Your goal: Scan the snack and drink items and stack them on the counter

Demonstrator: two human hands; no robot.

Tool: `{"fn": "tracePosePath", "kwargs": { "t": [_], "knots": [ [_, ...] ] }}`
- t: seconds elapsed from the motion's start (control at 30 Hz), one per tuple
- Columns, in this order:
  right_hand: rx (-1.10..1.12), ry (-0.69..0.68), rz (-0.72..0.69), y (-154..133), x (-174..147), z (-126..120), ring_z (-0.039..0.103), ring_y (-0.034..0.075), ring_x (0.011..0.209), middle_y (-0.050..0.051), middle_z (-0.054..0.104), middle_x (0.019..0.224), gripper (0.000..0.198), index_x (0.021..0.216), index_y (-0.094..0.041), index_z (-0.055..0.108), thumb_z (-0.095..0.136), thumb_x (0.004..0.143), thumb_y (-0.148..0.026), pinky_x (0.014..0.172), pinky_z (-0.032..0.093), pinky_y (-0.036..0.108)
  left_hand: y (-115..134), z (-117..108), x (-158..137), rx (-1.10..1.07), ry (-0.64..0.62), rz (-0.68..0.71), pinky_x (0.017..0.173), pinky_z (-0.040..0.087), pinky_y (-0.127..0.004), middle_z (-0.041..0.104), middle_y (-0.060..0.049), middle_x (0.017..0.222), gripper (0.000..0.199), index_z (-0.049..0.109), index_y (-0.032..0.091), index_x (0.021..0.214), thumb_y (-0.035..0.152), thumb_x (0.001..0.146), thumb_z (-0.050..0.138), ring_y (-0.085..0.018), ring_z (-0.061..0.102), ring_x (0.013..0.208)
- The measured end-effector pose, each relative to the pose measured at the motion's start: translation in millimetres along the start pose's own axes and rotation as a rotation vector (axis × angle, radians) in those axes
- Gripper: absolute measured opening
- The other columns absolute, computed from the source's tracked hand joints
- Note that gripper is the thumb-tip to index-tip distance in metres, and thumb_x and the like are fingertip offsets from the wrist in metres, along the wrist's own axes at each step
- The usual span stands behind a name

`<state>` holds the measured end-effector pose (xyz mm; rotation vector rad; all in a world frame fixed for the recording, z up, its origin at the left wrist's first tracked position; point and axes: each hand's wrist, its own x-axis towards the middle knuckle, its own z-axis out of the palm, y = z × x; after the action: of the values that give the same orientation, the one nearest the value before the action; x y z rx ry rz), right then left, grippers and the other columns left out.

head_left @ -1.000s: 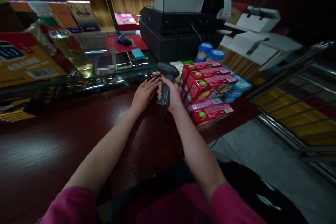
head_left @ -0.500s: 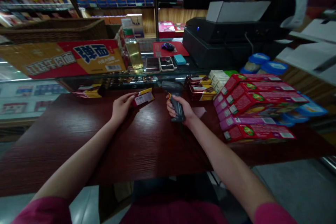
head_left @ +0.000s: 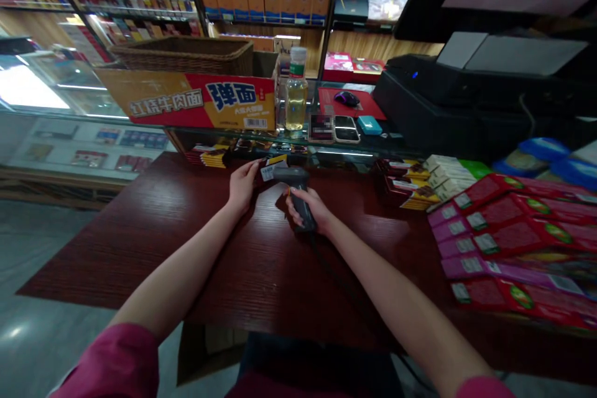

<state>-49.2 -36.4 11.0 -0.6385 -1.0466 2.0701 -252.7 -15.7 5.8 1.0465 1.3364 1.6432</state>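
Note:
In my left hand [head_left: 243,186] is a small flat red-and-yellow packet, probably a chocolate bar [head_left: 275,163], pinched at its left end with its white barcode label toward me. My right hand [head_left: 308,208] is wrapped round the grip of a dark barcode scanner [head_left: 302,199]. The scanner's head points left and overlaps part of the packet; whether they touch I cannot tell. Its cable runs down over the dark red wooden counter [head_left: 252,280]. Similar packets lie in a stack on the left [head_left: 209,155] and in another stack on the right [head_left: 405,185].
Red and purple boxes [head_left: 517,230] are piled at the right, beside small pale green packs [head_left: 450,177]. On the glass shelf behind stand a noodle carton [head_left: 196,99], a bottle of yellowish liquid [head_left: 296,96], two phones, including one white-edged phone [head_left: 346,129], and a mouse [head_left: 346,98].
My right hand has brought the scanner left to the packet, whose label it now partly covers. The view has turned right-to-left, so the background sits farther right.

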Motion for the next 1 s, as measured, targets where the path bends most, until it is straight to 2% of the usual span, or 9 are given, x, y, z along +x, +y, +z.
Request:
{"fn": "tracePosePath", "kwargs": {
  "t": [0.2, 0.33, 0.4, 0.5, 0.6, 0.67, 0.8, 0.87, 1.0],
  "knots": [
    [-0.011, 0.041, -0.048, -1, -6, 5, 0.045, 0.008, 0.035, -0.006, 0.059, 0.061, 0.039, 0.091, -0.018, 0.061, 0.081, 0.075, -0.048, 0.028, 0.037, 0.02, -1, 2, -3, 0.206, 0.06, 0.074, 0.067, 0.056, -0.028, 0.076, -0.005, 0.082, 0.04, 0.078, 0.017, 0.117, 0.045, 0.093, 0.06, -0.018, 0.068, 0.072],
    [-0.006, 0.063, -0.068, -1, -9, 6, 0.045, 0.008, 0.036, -0.005, 0.059, 0.06, 0.04, 0.091, -0.019, 0.059, 0.081, 0.075, -0.048, 0.029, 0.036, 0.02, -4, -2, -1, 0.184, 0.028, 0.123, 0.081, 0.059, -0.032, 0.079, -0.009, 0.108, 0.04, 0.077, 0.016, 0.119, 0.041, 0.092, 0.061, -0.023, 0.073, 0.094],
    [0.005, 0.073, -0.086, -1, -11, 6, 0.046, 0.008, 0.037, -0.005, 0.059, 0.06, 0.041, 0.092, -0.02, 0.058, 0.082, 0.074, -0.048, 0.029, 0.036, 0.02, -3, -10, 1, 0.247, -0.047, 0.161, 0.088, 0.06, -0.036, 0.078, -0.01, 0.116, 0.045, 0.073, 0.016, 0.127, 0.04, 0.09, 0.065, -0.026, 0.074, 0.102],
    [0.032, 0.087, -0.114, -1, -13, 5, 0.046, 0.009, 0.037, -0.005, 0.059, 0.06, 0.044, 0.09, -0.021, 0.056, 0.084, 0.071, -0.05, 0.029, 0.036, 0.019, 9, -27, 3, 0.508, -0.248, 0.258, 0.098, 0.057, -0.04, 0.078, -0.009, 0.118, 0.051, 0.07, 0.021, 0.134, 0.034, 0.084, 0.073, -0.029, 0.074, 0.107],
    [0.047, 0.087, -0.128, -2, -15, 4, 0.046, 0.009, 0.038, -0.006, 0.058, 0.06, 0.045, 0.091, -0.021, 0.056, 0.084, 0.071, -0.049, 0.029, 0.036, 0.019, 32, -50, 2, 0.764, -0.383, 0.397, 0.099, 0.056, -0.038, 0.08, -0.004, 0.114, 0.033, 0.078, 0.026, 0.12, 0.031, 0.088, 0.068, -0.027, 0.075, 0.107],
    [0.049, 0.088, -0.125, -3, -15, 4, 0.047, 0.009, 0.038, -0.006, 0.058, 0.061, 0.044, 0.093, -0.02, 0.057, 0.084, 0.072, -0.048, 0.03, 0.037, 0.019, 49, -66, 1, 0.849, -0.335, 0.5, 0.099, 0.056, -0.036, 0.08, -0.002, 0.114, 0.028, 0.079, 0.028, 0.114, 0.029, 0.093, 0.06, -0.025, 0.075, 0.108],
    [0.045, 0.096, -0.109, -3, -16, 4, 0.047, 0.009, 0.039, -0.005, 0.058, 0.061, 0.043, 0.093, -0.019, 0.059, 0.084, 0.072, -0.047, 0.03, 0.037, 0.019, 65, -102, 4, 0.863, -0.022, 0.649, 0.109, 0.052, -0.038, 0.076, -0.004, 0.125, 0.03, 0.077, 0.025, 0.113, 0.024, 0.096, 0.052, -0.023, 0.069, 0.123],
    [0.04, 0.098, -0.112, -3, -16, 5, 0.047, 0.009, 0.039, -0.005, 0.058, 0.061, 0.043, 0.092, -0.02, 0.059, 0.085, 0.071, -0.047, 0.03, 0.037, 0.019, 62, -120, 10, 0.827, 0.08, 0.653, 0.113, 0.05, -0.039, 0.075, -0.006, 0.129, 0.03, 0.076, 0.022, 0.114, 0.024, 0.095, 0.052, -0.023, 0.065, 0.13],
    [0.034, 0.095, -0.109, -3, -17, 6, 0.047, 0.009, 0.039, -0.005, 0.058, 0.061, 0.045, 0.093, -0.019, 0.06, 0.086, 0.069, -0.048, 0.029, 0.038, 0.019, 43, -150, 28, 0.848, 0.215, 0.553, 0.115, 0.048, -0.039, 0.073, -0.008, 0.133, 0.035, 0.074, 0.019, 0.116, 0.018, 0.091, 0.051, -0.022, 0.062, 0.134]
  ]
}}
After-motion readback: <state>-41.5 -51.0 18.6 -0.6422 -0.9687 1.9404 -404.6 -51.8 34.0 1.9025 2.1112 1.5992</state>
